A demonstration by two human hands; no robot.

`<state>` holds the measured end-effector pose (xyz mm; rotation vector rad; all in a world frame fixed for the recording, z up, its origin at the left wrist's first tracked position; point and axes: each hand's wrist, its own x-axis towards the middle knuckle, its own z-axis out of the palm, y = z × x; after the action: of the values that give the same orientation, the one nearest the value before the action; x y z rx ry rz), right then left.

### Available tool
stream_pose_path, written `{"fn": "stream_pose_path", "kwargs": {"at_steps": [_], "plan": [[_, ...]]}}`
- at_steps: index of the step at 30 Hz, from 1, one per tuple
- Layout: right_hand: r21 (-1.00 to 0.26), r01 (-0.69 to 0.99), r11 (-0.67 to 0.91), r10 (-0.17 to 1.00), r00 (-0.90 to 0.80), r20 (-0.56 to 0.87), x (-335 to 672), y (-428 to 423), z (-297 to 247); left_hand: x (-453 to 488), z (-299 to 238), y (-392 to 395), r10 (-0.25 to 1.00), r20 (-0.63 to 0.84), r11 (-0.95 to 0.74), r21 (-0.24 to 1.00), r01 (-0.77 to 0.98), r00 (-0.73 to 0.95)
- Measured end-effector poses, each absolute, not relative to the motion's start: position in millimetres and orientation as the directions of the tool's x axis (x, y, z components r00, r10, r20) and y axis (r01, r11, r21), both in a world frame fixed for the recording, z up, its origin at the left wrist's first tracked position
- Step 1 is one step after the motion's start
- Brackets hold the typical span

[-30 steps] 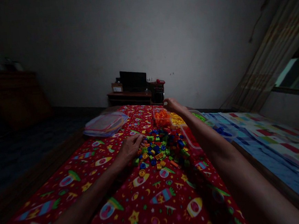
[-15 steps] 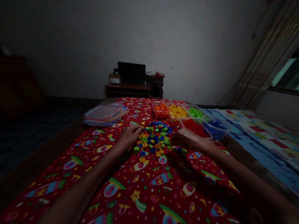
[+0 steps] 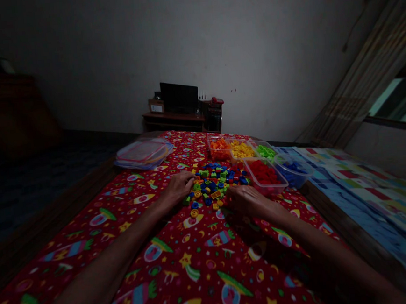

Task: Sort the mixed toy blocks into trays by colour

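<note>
A mixed pile of small plastic building blocks [image 3: 211, 187] in blue, green, yellow, orange and red lies on a red patterned cloth [image 3: 211, 259]. At the pile's left edge is my left hand [image 3: 178, 187], its fingers curled together and pointing down at the blocks. My right hand [image 3: 246, 199] is closed at the lower right edge of the pile, with its fingertips low among the blocks. Whatever either hand has between its fingers is hidden. Just beyond my right hand stands a clear container of red blocks [image 3: 265, 174].
Behind the pile stand clear containers with orange blocks [image 3: 219, 147], yellow blocks [image 3: 242, 150] and green blocks [image 3: 266, 152]. A round tub of blue blocks [image 3: 293, 170] is at the right. Stacked lids [image 3: 143, 154] lie at the back left. A monitor [image 3: 179, 97] stands by the wall.
My right hand has moved left and slightly nearer me, over blocks at the pile's lower right edge. My left hand has shifted slightly right. The view has moved slightly.
</note>
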<state>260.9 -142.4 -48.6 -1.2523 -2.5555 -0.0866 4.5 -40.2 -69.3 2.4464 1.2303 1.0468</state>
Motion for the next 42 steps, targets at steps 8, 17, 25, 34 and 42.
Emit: {"fn": "stream_pose_path", "kwargs": {"at_steps": [8, 17, 25, 34, 42], "plan": [[-0.216, 0.789, 0.575, 0.802, -0.492, 0.338, 240.3, -102.1, -21.7, -0.9, -72.5, -37.6, 0.734, 0.626, -0.629, 0.484, 0.608, 0.262], [-0.273, 0.854, 0.442, 0.884, -0.362, 0.297, 209.3, -63.1, -22.4, 3.0, -87.0, -32.2, 0.722, 0.557, -0.684, 0.48, 0.55, 0.411], [-0.128, 0.883, 0.452, 0.883, -0.422, 0.207, 201.9, -59.4, -30.5, 6.3, -86.7, -31.1, 0.767, 0.485, -0.633, 0.467, 0.617, 0.42], [-0.261, 0.787, 0.559, 0.825, -0.497, 0.268, 202.4, -64.8, -26.0, 18.1, -64.2, -44.8, 0.883, 0.393, -0.469, 0.701, 0.538, 0.257], [-0.283, 0.686, 0.67, 0.74, -0.586, 0.33, 191.2, -70.3, -31.3, 25.4, -69.3, -43.7, 0.951, 0.284, -0.31, 0.895, 0.32, 0.125]]}}
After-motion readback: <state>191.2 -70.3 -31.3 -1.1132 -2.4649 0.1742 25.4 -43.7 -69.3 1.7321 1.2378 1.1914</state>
